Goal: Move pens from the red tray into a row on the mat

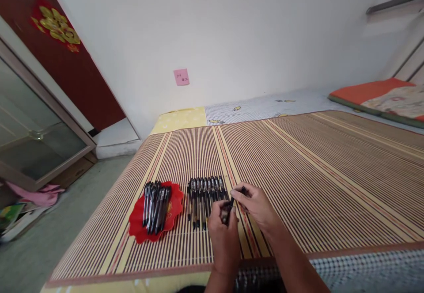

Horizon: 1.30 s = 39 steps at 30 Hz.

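Both hands are together over the striped mat, to the right of a row of pens. My left hand (224, 226) is closed around the lower part of a black pen (232, 201). My right hand (255, 202) pinches at the pen's upper end; whether it grips a cap there cannot be made out. Just left of my hands, several clear pens with black caps (203, 191) lie side by side, caps pointing away from me. Farther left, a red scalloped plate (137, 229) carries a pile of similar pens (155, 207).
A striped bamboo mat (298, 173) covers the bed. Behind it stands a white wall with a pink note (181, 77). An orange-edged cushion (367, 90) lies at the far right. On the left are a glass-panelled door (36, 120) and the grey floor (73, 204).
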Tool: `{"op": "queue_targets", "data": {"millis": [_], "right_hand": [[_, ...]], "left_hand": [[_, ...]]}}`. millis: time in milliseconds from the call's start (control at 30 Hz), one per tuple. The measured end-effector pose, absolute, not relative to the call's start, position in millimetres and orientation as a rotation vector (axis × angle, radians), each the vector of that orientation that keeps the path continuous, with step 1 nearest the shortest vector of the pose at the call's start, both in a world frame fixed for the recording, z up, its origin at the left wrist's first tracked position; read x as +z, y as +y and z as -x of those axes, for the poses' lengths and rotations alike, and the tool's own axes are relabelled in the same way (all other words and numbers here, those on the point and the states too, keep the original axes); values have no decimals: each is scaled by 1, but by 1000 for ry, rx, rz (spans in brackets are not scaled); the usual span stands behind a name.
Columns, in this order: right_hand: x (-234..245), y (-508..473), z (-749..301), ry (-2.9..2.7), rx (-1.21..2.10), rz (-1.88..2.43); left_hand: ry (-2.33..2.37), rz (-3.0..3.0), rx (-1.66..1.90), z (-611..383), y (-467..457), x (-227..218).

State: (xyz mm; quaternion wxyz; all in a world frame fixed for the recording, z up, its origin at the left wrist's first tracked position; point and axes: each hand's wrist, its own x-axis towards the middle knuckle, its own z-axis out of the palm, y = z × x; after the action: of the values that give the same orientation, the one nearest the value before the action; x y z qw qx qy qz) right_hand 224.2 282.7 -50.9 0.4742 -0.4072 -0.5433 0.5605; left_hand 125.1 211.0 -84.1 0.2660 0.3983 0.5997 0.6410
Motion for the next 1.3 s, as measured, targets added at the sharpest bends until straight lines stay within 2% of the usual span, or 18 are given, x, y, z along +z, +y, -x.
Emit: {"op": "queue_targets", "data": {"millis": [233, 467, 667, 1300], "right_hand": [[-48, 282, -226, -1370, 1335, 923], [-58, 285, -230, -1302, 1565, 835], [-65, 287, -229, -1250, 1628, 747], [-65, 287, -229, -1116, 1762, 631]], "left_hand": [[1489, -1012, 1673, -125, 210, -84], [968, -705, 1476, -123, 215, -79], [1048, -703, 1452, -121, 216, -81], [814, -618, 1324, -118, 214, -82]]}}
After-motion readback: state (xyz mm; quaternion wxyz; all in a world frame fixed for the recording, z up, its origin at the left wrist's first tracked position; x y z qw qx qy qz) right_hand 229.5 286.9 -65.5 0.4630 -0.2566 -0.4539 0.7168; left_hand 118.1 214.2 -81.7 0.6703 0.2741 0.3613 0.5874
